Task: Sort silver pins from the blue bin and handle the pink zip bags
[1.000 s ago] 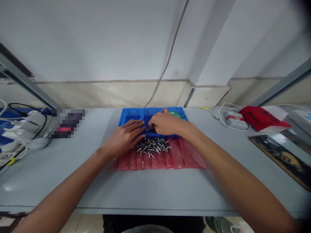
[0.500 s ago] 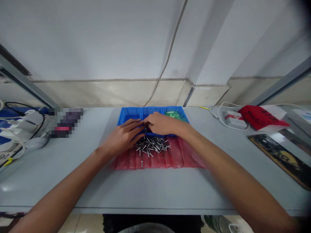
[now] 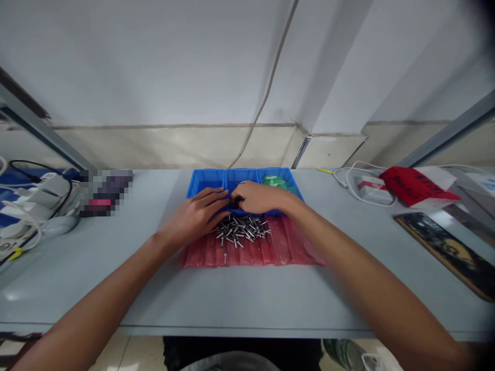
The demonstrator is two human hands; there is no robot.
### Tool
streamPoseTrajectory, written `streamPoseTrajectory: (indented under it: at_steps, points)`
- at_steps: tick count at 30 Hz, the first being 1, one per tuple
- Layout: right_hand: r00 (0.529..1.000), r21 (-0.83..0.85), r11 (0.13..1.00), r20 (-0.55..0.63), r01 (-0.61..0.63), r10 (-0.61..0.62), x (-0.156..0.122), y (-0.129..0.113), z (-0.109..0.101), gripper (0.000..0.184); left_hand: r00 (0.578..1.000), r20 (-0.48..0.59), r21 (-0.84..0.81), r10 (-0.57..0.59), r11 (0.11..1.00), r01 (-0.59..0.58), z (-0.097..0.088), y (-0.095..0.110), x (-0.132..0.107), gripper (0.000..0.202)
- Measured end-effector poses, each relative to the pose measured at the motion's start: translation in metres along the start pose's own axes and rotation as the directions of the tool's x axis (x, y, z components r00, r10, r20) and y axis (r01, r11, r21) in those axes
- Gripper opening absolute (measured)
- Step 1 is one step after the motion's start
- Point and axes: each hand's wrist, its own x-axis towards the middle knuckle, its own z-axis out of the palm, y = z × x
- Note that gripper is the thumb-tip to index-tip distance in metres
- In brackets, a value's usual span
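Observation:
A heap of small silver rivets (image 3: 243, 231) lies on a red plastic bag (image 3: 284, 247) spread flat on the grey table. Just behind it stands a blue tray (image 3: 204, 179) with three compartments; green pieces (image 3: 276, 181) fill the right one. My left hand (image 3: 195, 216) rests at the left of the heap, fingers stretched toward the tray's front wall. My right hand (image 3: 258, 198) is curled over the tray's front edge at the middle compartment, fingertips pinched together beside my left fingertips. What the pinch holds is too small to see.
A power strip with plugs and cables (image 3: 36, 198) sits at the far left. At the right are a white cable (image 3: 348, 180), a small red-and-white box (image 3: 370, 188), a red packet (image 3: 415, 186) and a dark printed board (image 3: 448, 252). A wall rises behind the table.
My right hand has drawn back from deeper over the tray toward its front edge and closed in on my left fingertips. My left hand has barely shifted.

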Motion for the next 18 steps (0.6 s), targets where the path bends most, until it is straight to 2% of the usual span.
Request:
streamPoseTrajectory:
  at_steps: [6, 9, 13, 18]
  points:
    - [0.999, 0.097, 0.995, 0.03, -0.031, 0.028, -0.001, -0.007, -0.004, 0.025, 1.0, 0.008, -0.011, -0.011, 1.0, 0.011, -0.001, 0.0, 0.0, 0.03]
    - [0.999, 0.167, 0.986, 0.031, 0.02, -0.026, -0.006, -0.004, -0.009, 0.023, 1.0, 0.007, -0.031, -0.026, 0.999, 0.026, 0.0, -0.001, -0.001, 0.03]
    - [0.994, 0.222, 0.968, -0.021, 0.113, -0.112, -0.02, 0.0, -0.02, 0.009, 0.999, 0.017, -0.046, -0.048, 0.998, 0.048, 0.0, 0.0, -0.001, 0.031]
    - [0.985, 0.265, 0.951, 0.016, 0.162, -0.172, -0.031, -0.018, -0.025, 0.016, 0.99, 0.078, -0.15, -0.116, 0.981, 0.126, -0.009, 0.001, 0.002, 0.027]
